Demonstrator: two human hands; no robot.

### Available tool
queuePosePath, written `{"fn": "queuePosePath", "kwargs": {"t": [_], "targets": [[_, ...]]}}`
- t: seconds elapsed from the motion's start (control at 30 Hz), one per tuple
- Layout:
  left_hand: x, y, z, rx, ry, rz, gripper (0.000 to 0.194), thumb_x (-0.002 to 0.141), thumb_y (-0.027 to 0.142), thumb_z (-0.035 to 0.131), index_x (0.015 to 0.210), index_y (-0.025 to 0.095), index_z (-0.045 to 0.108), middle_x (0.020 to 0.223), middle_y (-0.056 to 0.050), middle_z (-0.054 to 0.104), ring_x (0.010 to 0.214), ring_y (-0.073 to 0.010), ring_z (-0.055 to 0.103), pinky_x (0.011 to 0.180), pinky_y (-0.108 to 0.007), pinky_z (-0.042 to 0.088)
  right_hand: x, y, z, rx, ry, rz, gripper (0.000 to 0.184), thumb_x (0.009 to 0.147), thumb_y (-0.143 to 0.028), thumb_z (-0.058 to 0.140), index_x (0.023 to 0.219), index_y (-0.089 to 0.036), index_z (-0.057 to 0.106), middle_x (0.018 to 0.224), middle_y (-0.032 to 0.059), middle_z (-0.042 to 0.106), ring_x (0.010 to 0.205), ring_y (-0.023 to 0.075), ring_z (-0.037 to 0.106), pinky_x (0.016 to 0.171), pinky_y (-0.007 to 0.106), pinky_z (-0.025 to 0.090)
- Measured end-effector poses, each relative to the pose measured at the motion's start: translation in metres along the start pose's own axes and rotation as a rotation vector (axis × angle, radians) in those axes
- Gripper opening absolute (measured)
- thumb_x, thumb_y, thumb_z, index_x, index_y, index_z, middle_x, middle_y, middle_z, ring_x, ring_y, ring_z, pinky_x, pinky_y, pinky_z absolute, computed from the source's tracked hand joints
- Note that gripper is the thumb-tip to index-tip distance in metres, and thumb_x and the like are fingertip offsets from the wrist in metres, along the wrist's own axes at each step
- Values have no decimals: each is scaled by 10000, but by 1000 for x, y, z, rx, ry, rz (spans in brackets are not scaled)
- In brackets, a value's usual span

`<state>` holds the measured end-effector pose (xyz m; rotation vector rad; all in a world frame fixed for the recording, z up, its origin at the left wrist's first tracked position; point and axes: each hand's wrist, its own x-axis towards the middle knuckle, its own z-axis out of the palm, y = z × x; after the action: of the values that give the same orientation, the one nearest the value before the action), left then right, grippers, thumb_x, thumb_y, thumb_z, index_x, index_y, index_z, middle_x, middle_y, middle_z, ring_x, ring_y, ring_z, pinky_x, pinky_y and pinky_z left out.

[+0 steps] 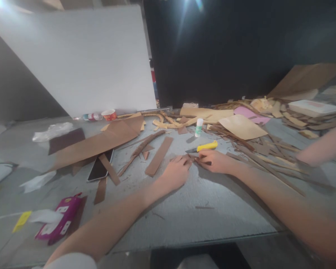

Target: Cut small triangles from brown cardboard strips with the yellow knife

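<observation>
My left hand (178,172) rests on the grey table with its fingers curled together at a small brown piece. Just to its right, my right hand (216,162) pinches a thin brown cardboard strip (196,158), which seems to run between both hands; the fingers partly hide it. Right behind my right hand lies a yellow utility knife (206,146) with its blade out to the left. A white and green glue stick (199,127) stands upright farther back. Left of my left hand lie a flat brown cardboard strip (159,156) and a long, thin brown ridged piece (145,145).
A large brown sheet (100,144) partly covers a tablet-like device (98,170) on the left. Nearer stands a magenta tissue packet (62,218). Cardboard scraps (280,149) heap up on the right, where another person's forearm (326,145) reaches in. A red paper cup (109,114) sits behind.
</observation>
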<state>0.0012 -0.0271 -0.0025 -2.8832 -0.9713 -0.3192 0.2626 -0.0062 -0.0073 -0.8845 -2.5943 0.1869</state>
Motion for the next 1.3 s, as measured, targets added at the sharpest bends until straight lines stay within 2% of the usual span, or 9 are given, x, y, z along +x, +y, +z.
{"fn": "queuePosePath", "kwargs": {"t": [0.33,0.47,0.57,0.7,0.83,1.0,1.13,1.2,1.3], "targets": [[-1,-1,0,-56,7,-2,345,1022,147,486,1308,154,678,1352,-152,666,1304,-309,585,1074,-475,530,5,-7,-4,17,-2,19,464,1119,-297,479,743,-197,733,826,56,630,775,191,590,748,337,451],[1,-4,-2,-119,28,31,386,1015,166,488,1375,152,623,1509,-167,573,1534,-312,407,1216,-506,436,5,-7,-2,14,19,22,484,1112,-286,477,710,-204,733,799,61,629,752,196,592,738,347,456],[3,-8,-2,-140,-11,85,469,995,154,474,1457,144,552,1647,-156,465,1614,-273,308,1286,-489,354,5,-6,-1,13,13,27,464,1100,-271,501,708,-201,739,814,67,644,742,193,594,726,344,456],[6,-11,-1,-145,-78,103,467,1003,182,469,1463,139,540,1670,-158,454,1604,-255,348,1278,-475,367,5,-3,1,31,-8,22,394,1079,-257,545,749,-202,755,864,69,669,798,200,622,744,340,462],[9,-10,-1,-115,-97,119,467,1024,189,450,1468,69,530,1639,-203,483,1591,-264,375,1285,-450,358,5,-4,1,-16,-35,48,436,1084,-276,514,719,-204,741,830,69,672,747,198,612,706,339,451],[10,-11,0,-104,-77,123,489,1007,157,448,1485,74,511,1622,-193,510,1579,-235,400,1282,-401,359,1,-19,-7,-49,-25,80,357,1026,-223,538,744,-213,758,814,78,719,736,206,636,712,335,459],[11,-12,-1,-121,-80,118,474,1002,141,440,1465,75,519,1606,-182,531,1561,-232,428,1273,-387,378,0,-30,-9,-175,-40,103,312,975,-177,561,713,-203,729,736,78,698,685,212,620,696,343,442],[11,-12,-1,-126,-71,116,451,1002,136,440,1440,88,536,1582,-178,554,1545,-228,452,1266,-378,388,2,-31,-7,-224,-8,138,298,989,-184,538,780,-196,750,775,94,720,724,229,641,730,357,458],[11,-12,-2,-125,-56,120,411,1009,142,442,1401,101,560,1525,-182,599,1525,-233,480,1260,-382,395,6,-31,0,-227,35,193,281,1010,-196,505,992,-183,786,879,111,764,812,246,679,784,361,479]]}}
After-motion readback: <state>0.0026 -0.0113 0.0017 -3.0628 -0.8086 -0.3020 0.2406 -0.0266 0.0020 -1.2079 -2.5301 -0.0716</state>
